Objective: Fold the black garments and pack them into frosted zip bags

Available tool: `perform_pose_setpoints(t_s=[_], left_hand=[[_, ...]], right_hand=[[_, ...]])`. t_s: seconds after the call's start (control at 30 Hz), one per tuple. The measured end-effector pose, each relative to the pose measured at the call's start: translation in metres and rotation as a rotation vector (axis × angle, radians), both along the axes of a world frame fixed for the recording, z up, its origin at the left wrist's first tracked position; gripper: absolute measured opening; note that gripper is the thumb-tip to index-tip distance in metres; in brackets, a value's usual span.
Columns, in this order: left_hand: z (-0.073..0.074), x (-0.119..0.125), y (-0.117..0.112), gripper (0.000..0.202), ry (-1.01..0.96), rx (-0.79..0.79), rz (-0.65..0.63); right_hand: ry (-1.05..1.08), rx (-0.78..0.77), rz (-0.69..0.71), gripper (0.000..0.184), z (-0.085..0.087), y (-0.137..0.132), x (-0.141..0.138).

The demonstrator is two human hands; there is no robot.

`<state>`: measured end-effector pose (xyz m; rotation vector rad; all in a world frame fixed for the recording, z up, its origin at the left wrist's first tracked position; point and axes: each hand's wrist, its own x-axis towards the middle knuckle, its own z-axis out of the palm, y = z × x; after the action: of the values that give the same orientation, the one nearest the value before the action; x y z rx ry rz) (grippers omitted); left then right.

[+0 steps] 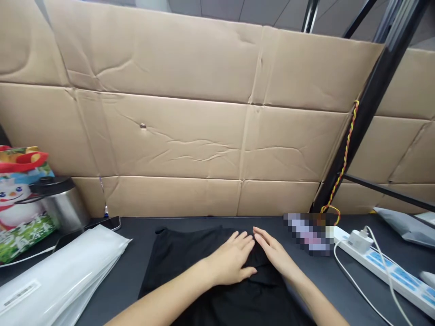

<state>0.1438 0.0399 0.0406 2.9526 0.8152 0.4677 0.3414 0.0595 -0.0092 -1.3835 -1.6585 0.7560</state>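
A piece of black cloth [183, 249], possibly a garment, lies spread on the dark table in front of me. My left hand [234, 258] rests flat on it, palm down, fingers stretched out and thumb apart. Beside it, my right hand [273, 253] touches the cloth near its right side, tilted on edge with the fingers extended. Neither hand grasps anything that I can see. The fingertips of both hands come close together near the cloth's far edge. My forearms cover part of its near portion, and its lower end runs out of view.
White plastic mailer bags [68, 276] are stacked at the left, by a phone [110, 223], a steel jug [66, 203] and a colourful bag [20, 203]. A power strip [384, 265] with white cables lies right. Cardboard [183, 136] walls the back; a black post [367, 99] stands right.
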Motion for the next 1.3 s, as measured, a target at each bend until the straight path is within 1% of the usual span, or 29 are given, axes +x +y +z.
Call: perform_pose_setpoints(t_s=[0.07,0.17,0.23,0.33,0.4,0.43,0.5,0.53,0.6,0.63,0.7,0.73,0.77,0.83,0.9,0.97,1.03,1.1,1.17,1.23,1.3], left_hand=[[-0.012,0.013,0.005,0.058,-0.043,0.020,0.005],[-0.022,0.023,0.012,0.035,-0.114,0.048,0.079],[-0.023,0.028,0.014,0.031,-0.153,0.055,0.145],[-0.020,0.034,0.012,0.033,-0.193,0.055,0.217],[-0.017,0.032,0.006,0.034,-0.194,0.051,0.216],[-0.014,0.026,0.002,0.036,-0.185,0.044,0.201],[-0.005,0.003,-0.004,0.043,-0.162,0.030,0.176],[-0.001,-0.015,-0.006,0.047,-0.152,0.022,0.178],[0.005,-0.064,-0.008,0.041,-0.153,0.027,0.246],[0.005,-0.092,-0.009,0.040,-0.160,0.031,0.322],[0.000,-0.147,-0.009,0.040,-0.185,0.038,0.496],[-0.006,-0.171,-0.010,0.041,-0.177,0.025,0.571],[-0.012,-0.191,-0.012,0.041,-0.173,0.017,0.624],[-0.026,-0.217,-0.017,0.043,-0.159,0.014,0.648],[-0.037,-0.227,-0.022,0.046,-0.151,0.027,0.626],[-0.044,-0.226,-0.026,0.048,-0.149,0.043,0.606],[-0.047,-0.224,-0.027,0.049,-0.150,0.051,0.601],[-0.048,-0.224,-0.026,0.049,-0.148,0.046,0.599],[-0.046,-0.226,-0.025,0.049,-0.144,0.034,0.602],[-0.041,-0.227,-0.025,0.049,-0.154,0.032,0.613],[-0.035,-0.223,-0.025,0.050,-0.172,0.038,0.618]], right_hand=[[0.006,0.003,-0.004,0.048,0.000,0.001,0.002],[0.010,0.008,-0.011,0.047,0.003,-0.001,-0.001],[0.016,0.014,-0.052,0.048,0.007,-0.004,-0.006],[0.097,0.009,-0.129,0.050,0.010,-0.010,-0.017],[0.171,0.029,-0.119,0.050,0.010,-0.014,-0.023],[0.194,0.050,-0.102,0.051,0.010,-0.015,-0.024],[0.200,0.089,-0.076,0.057,0.012,-0.016,-0.025],[0.184,0.100,-0.074,0.059,0.015,-0.016,-0.025],[0.127,0.122,-0.083,0.061,0.026,-0.016,-0.026],[0.081,0.149,-0.079,0.061,0.034,-0.017,-0.030],[-0.045,0.238,-0.014,0.061,0.050,-0.019,-0.043],[-0.117,0.287,0.047,0.062,0.057,-0.021,-0.054],[-0.194,0.324,0.127,0.064,0.062,-0.023,-0.066],[-0.350,0.353,0.303,0.071,0.065,-0.028,-0.095],[-0.485,0.347,0.445,0.076,0.060,-0.034,-0.123],[-0.573,0.329,0.521,0.075,0.050,-0.039,-0.145],[-0.600,0.306,0.564,0.067,0.044,-0.043,-0.155],[-0.550,0.300,0.596,0.055,0.045,-0.043,-0.154],[-0.451,0.324,0.562,0.047,0.051,-0.040,-0.146],[-0.390,0.347,0.437,0.046,0.057,-0.034,-0.133],[-0.426,0.321,0.327,0.048,0.056,-0.029,-0.122]])
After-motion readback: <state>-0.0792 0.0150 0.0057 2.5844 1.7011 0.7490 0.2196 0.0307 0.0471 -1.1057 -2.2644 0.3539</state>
